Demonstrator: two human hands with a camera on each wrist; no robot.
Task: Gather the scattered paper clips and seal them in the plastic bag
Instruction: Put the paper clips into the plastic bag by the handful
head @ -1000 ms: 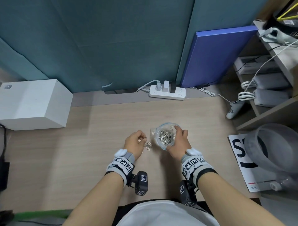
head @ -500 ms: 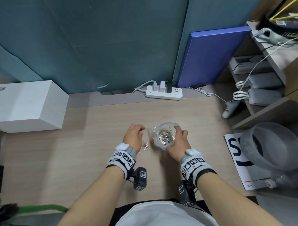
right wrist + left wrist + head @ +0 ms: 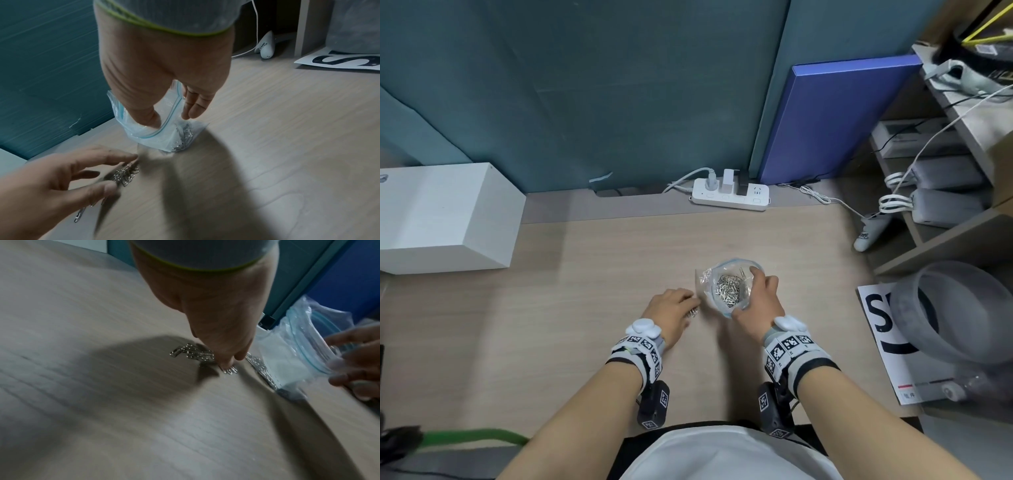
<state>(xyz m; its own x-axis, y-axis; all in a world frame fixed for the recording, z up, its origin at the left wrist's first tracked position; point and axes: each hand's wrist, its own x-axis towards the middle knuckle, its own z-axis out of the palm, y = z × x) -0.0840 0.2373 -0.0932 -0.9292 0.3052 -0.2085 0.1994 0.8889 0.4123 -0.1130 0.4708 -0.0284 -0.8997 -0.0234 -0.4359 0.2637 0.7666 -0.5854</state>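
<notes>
A clear zip plastic bag (image 3: pixel 722 274) stands on the wooden desk (image 3: pixel 585 308) with its mouth held wide, many silver paper clips (image 3: pixel 728 291) inside. My right hand (image 3: pixel 748 291) grips its rim, thumb inside and fingers outside, as the right wrist view shows on the bag (image 3: pixel 144 134). Just left of it a small pile of loose paper clips (image 3: pixel 125 175) lies on the desk. My left hand (image 3: pixel 121 173) hovers over that pile with spread fingers, fingertips (image 3: pixel 225 365) touching clips (image 3: pixel 191 353). One stray clip (image 3: pixel 79 216) lies nearer me.
A white box (image 3: pixel 445 216) sits at the desk's left, a power strip (image 3: pixel 731 197) with cables along the back wall. A shelf unit (image 3: pixel 945 205), a printed sheet (image 3: pixel 887 342) and a grey round tub (image 3: pixel 962 308) crowd the right side.
My left hand has spread its fingers and come down onto the loose clips beside the bag. My right hand still holds the bag open in the same spot.
</notes>
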